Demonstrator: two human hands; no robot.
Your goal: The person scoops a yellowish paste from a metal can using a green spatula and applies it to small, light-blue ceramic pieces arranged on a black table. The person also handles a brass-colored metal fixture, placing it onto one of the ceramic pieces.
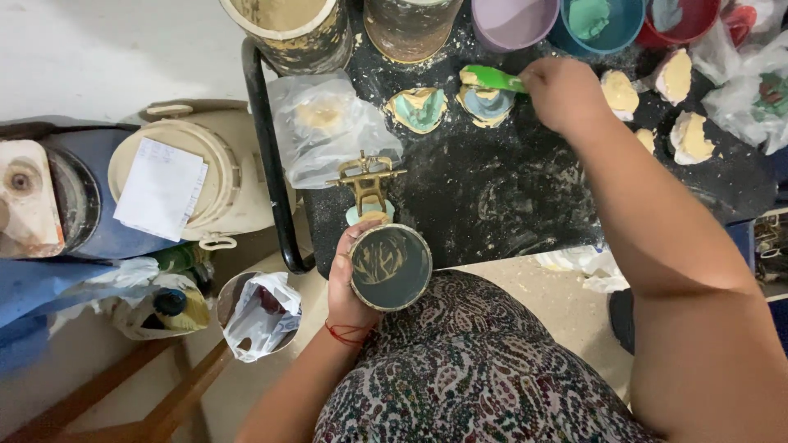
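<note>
Though half-hidden by right hand [565, 92], green spatula [492, 78].

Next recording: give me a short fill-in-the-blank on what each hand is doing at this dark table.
The left hand holds a round ____ with dark inside.
The right hand holds a spatula whose colour is ____.
The spatula's tip rests over a mould lying on the ____ table.
Behind the left hand stands a small frame of ____ colour.

Missing words: bowl; green; black; gold
</note>
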